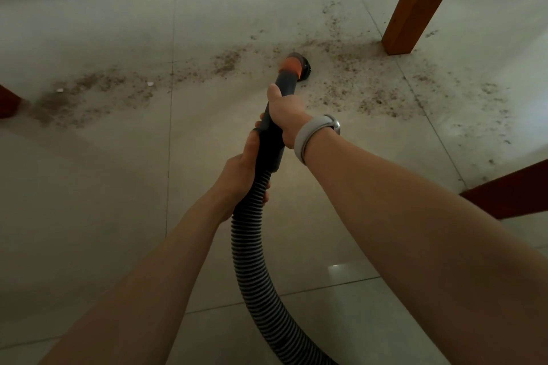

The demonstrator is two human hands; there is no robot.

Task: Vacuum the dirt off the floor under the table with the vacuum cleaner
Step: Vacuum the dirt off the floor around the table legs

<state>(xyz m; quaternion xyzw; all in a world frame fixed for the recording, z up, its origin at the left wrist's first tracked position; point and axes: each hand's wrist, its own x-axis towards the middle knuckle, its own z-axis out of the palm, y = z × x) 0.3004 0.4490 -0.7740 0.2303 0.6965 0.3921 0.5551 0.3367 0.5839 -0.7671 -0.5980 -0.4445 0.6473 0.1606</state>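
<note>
A dark vacuum wand [271, 130] with an orange collar ends in a round brush nozzle [299, 67] that sits on the pale tiled floor. My right hand [286, 117] grips the wand's upper part, a grey watch on its wrist. My left hand [244, 169] grips the wand's lower end, where the ribbed black hose [252, 261] joins it. The hose curves down and out of the bottom of the view. Brown dirt [364, 86] is scattered in a wide band across the tiles, around and to both sides of the nozzle, with another patch [89, 95] at the left.
A wooden table leg [415, 6] stands at the upper right, just beyond the dirt. Another reddish wooden leg or rail [510, 192] crosses the right edge. A dark wooden piece [9, 102] shows at the left edge. A dark strip runs along the top.
</note>
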